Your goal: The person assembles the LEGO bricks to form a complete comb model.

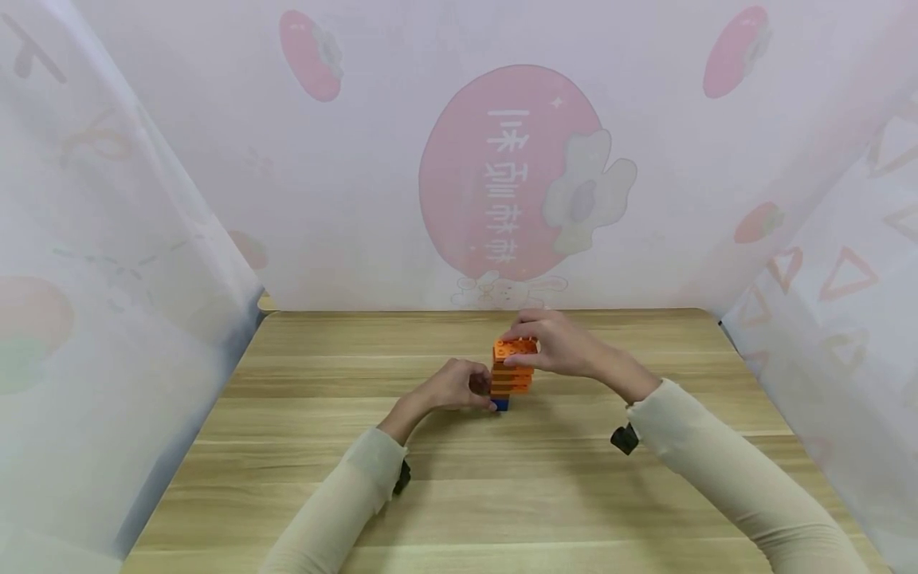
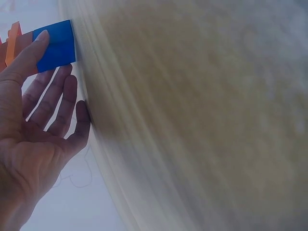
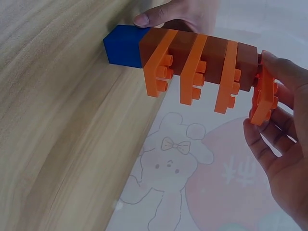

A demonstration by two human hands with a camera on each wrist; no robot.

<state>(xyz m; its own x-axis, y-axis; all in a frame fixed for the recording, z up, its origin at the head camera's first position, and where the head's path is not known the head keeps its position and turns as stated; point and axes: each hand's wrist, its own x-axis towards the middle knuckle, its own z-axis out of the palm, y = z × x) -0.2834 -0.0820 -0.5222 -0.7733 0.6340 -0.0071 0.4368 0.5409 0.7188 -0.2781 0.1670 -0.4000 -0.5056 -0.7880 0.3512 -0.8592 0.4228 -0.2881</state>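
On the table stands a tower of toy building bricks, with a blue brick point(image 3: 126, 45) at its foot and brown bricks point(image 3: 182, 48) alternating with orange plates point(image 3: 192, 72) above. The plates jut out to one side, studs showing. My left hand point(image 1: 455, 384) holds the tower low down, its thumb pressed on the blue brick point(image 2: 60, 48) and its fingers behind. At the top, my right hand point(image 1: 562, 343) pinches the uppermost orange plate point(image 3: 262, 106) between thumb and fingers. That plate sits slightly tilted on the top brown brick, with studs visible between them.
The wood-grain table point(image 1: 459, 494) spreads around the tower. Behind it hangs a pale printed curtain point(image 1: 373, 199), and similar curtains close off the left and right sides. A dark wrist device point(image 1: 625, 438) is at the right sleeve.
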